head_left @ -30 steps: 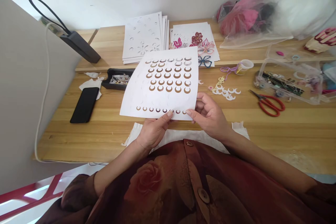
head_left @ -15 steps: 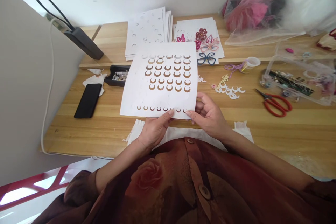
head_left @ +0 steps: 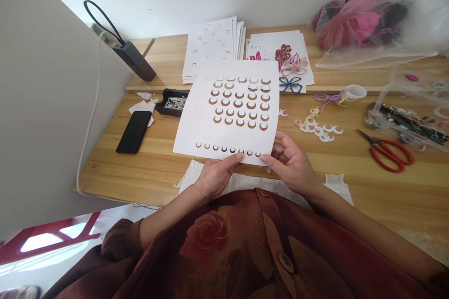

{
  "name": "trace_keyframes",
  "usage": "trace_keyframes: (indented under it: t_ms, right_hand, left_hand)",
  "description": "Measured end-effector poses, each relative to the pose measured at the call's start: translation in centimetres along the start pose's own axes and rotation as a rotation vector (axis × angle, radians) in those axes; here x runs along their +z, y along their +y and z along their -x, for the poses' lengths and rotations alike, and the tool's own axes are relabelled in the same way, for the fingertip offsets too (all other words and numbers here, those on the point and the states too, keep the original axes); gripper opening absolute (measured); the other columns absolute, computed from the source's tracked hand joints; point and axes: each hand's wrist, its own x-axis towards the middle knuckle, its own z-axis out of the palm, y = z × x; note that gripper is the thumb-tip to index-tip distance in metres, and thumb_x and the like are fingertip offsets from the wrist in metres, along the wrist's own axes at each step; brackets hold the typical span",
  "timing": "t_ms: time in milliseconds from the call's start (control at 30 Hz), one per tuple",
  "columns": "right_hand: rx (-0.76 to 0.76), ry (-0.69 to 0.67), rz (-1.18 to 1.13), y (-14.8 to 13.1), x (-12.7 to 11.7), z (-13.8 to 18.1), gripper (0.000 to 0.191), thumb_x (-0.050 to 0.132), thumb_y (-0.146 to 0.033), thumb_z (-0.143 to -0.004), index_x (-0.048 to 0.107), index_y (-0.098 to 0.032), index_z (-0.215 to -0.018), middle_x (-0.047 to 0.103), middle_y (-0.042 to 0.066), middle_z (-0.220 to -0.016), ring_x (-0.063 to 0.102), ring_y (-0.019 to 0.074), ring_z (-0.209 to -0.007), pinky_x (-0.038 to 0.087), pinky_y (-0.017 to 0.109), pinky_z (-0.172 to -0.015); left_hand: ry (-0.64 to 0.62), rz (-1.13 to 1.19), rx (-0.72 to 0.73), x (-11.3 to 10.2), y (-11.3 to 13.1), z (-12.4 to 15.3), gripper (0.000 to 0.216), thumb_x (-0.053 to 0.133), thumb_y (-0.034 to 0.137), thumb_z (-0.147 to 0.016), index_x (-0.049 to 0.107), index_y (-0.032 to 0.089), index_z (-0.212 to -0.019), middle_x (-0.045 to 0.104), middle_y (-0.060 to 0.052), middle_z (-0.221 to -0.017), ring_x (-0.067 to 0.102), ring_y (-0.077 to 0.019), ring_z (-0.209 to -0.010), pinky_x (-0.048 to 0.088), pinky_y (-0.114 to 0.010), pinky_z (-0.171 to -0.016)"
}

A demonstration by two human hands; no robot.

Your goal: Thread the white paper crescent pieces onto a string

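A white paper sheet (head_left: 196, 126) with rows of crescent-shaped cutouts is raised above the wooden table, tilted towards me. My left hand (head_left: 219, 175) pinches its lower edge, thumb on top and fingers hidden underneath. At the lower right corner my right hand (head_left: 291, 161) grips the same sheet between thumb and fingers. Brown table surface shows through many of the holes. To the right of the sheet lie several loose white paper crescents (head_left: 322, 131), beside a yellow cord (head_left: 311, 116).
Red-handled scissors (head_left: 391, 152) lie at the right, near a clear plastic box (head_left: 407, 107). A black phone (head_left: 133, 131) and a black bead tray (head_left: 171, 102) are at the left. Behind stand stacked cut sheets (head_left: 210, 44), flower ornaments (head_left: 283, 53) and a plastic cup (head_left: 353, 95).
The camera view has turned slightly left, so everything appears shifted to the right. Both hands keep the same hold on the paper sheet.
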Motion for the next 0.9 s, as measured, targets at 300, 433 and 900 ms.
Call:
trace_keyframes:
  t_ms: [300, 433, 900]
  right_hand:
    - [0.007, 0.002, 0.01, 0.33, -0.26, -0.05, 0.051, 0.079, -0.033, -0.091, 0.052, -0.028, -0.134, 0.076, 0.001, -0.09, 0.061, 0.0141, -0.065, 0.051, 0.025, -0.052]
    - [0.008, 0.006, 0.019, 0.45, -0.38, -0.15, 0.051, 0.078, -0.033, -0.091, 0.053, -0.027, -0.134, 0.075, 0.002, -0.09, 0.064, 0.0148, -0.067, 0.051, 0.025, -0.052]
    - [0.035, -0.013, 0.018, 0.43, 0.1, 0.02, 0.053, 0.078, -0.033, -0.09, 0.051, -0.026, -0.135, 0.076, 0.001, -0.089, 0.067, 0.0148, -0.068, 0.053, 0.025, -0.055]
  left_hand:
    - [0.011, 0.011, -0.027, -0.09, -0.03, -0.38, 0.081, 0.089, 0.025, -0.074, 0.06, 0.025, -0.149, 0.069, -0.011, -0.147, 0.058, -0.0348, -0.144, 0.036, -0.055, -0.13]
    - [0.004, 0.013, -0.021, -0.03, -0.03, -0.64, 0.08, 0.088, 0.024, -0.075, 0.059, 0.025, -0.15, 0.068, -0.011, -0.148, 0.057, -0.0346, -0.145, 0.037, -0.055, -0.129]
    - [0.037, 0.005, 0.037, -0.61, -0.56, -0.25, 0.082, 0.088, 0.024, -0.073, 0.058, 0.028, -0.15, 0.067, -0.009, -0.15, 0.053, -0.0329, -0.149, 0.033, -0.053, -0.132]
